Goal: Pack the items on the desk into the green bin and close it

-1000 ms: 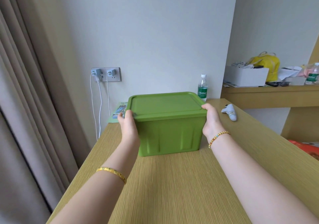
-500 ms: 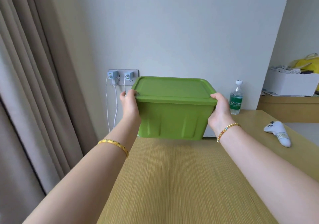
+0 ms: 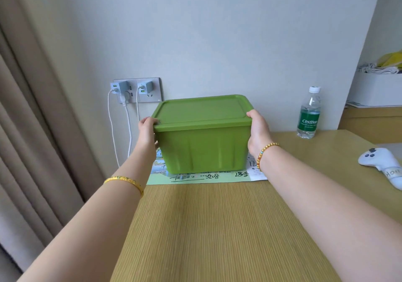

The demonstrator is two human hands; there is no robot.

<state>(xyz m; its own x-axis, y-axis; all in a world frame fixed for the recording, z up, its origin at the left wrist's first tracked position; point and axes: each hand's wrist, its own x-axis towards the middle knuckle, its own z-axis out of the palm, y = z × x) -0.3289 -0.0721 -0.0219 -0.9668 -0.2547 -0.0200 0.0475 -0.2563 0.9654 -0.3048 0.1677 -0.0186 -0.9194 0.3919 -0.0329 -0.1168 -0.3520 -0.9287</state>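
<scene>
Stretching away toward the wall, the wooden desk (image 3: pixel 217 227) is carrying everything in view. Sitting at its far end, just in front of the wall, the green bin (image 3: pixel 204 149) is resting on a printed paper sheet (image 3: pixel 195 178) with handwriting on it; whether the bin's base is fully down on the sheet cannot be told. The green lid (image 3: pixel 202 110) is lying flat on top of the bin, closed. The left hand (image 3: pixel 146 133) is gripping the bin's left rim, fingers curled over the lid's near left corner, with a gold bangle (image 3: pixel 125 181) sitting on that forearm. The right hand (image 3: pixel 257 133) is clasping the right rim, its thumb hooked over the lid's edge and its palm lying against the bin's side, a beaded bracelet (image 3: pixel 265 154) circling that wrist. A water bottle (image 3: pixel 309 114) is standing upright to the right of the bin, well apart from it. A white game controller (image 3: pixel 382 162) is lying near the desk's right edge. Two chargers are sitting plugged into the wall socket (image 3: pixel 139 90) behind the bin's left side.
</scene>
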